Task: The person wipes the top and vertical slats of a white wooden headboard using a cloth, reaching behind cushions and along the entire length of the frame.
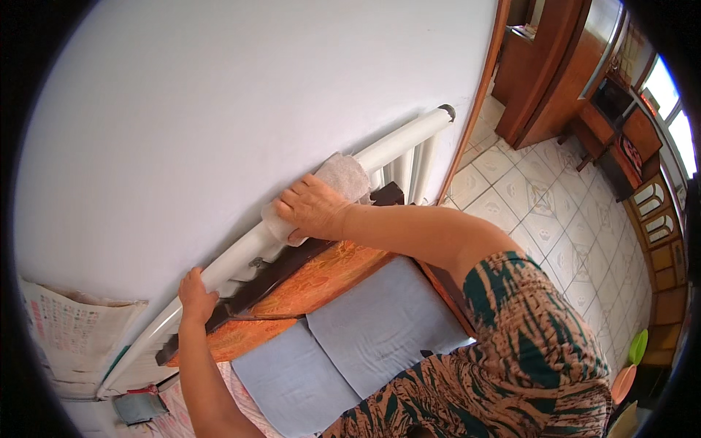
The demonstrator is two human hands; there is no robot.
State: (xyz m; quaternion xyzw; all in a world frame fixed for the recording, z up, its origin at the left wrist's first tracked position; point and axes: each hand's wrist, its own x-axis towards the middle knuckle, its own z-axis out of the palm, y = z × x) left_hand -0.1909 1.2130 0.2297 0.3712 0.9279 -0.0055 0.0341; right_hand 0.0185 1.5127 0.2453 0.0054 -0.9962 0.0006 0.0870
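Paper (73,321) with red print hangs at far left, above a grey-green bundle (139,407). A person's left hand (196,296) closes its fingers round the top pipe of a white radiator (237,255). Farther right, the right hand (314,208) has its fingers bent over a pale cloth (347,177), holding it against the same pipe; how tightly, one cannot tell. A seat's orange patterned back (321,274) and dark wooden rail (274,281) stand in front, hiding much of the radiator's lower part, with blue-grey cushions (387,306) leaning against the back. The cloth lies draped over the pipe, its long axis following it from lower left to upper right, toward the doorway. Behind rises a plain white wall (219,109); at right, patterned floor tiles (544,197) lead to brown cabinets (657,219).
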